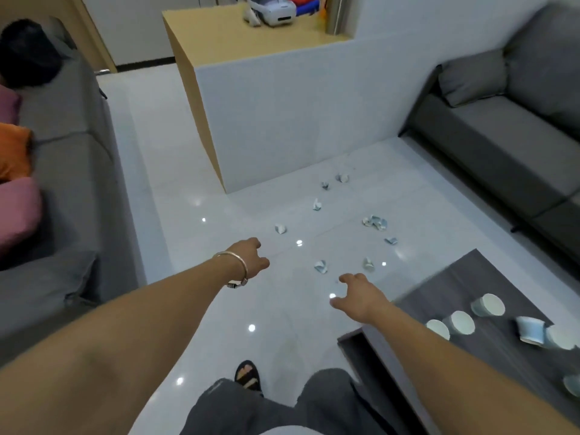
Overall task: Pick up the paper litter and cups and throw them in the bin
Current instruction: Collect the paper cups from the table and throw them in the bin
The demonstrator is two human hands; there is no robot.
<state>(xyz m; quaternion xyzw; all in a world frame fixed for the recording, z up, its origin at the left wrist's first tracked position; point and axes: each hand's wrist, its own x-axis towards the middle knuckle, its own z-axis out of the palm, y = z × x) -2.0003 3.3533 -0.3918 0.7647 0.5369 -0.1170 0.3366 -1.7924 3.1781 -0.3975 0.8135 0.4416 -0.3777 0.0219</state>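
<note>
Our left hand (251, 257) and right hand (357, 296) reach loose and empty, and in haste we might flick the light paper scraps (375, 221) at one o'clock farther away.

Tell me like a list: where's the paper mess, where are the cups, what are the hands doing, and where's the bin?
litter: crumpled bits scattered on the floor
cups: several on the dark table, at the right
left hand: stretched out over the floor, holding nothing
right hand: stretched out, fingers spread, holding nothing
bin: not in view
</note>
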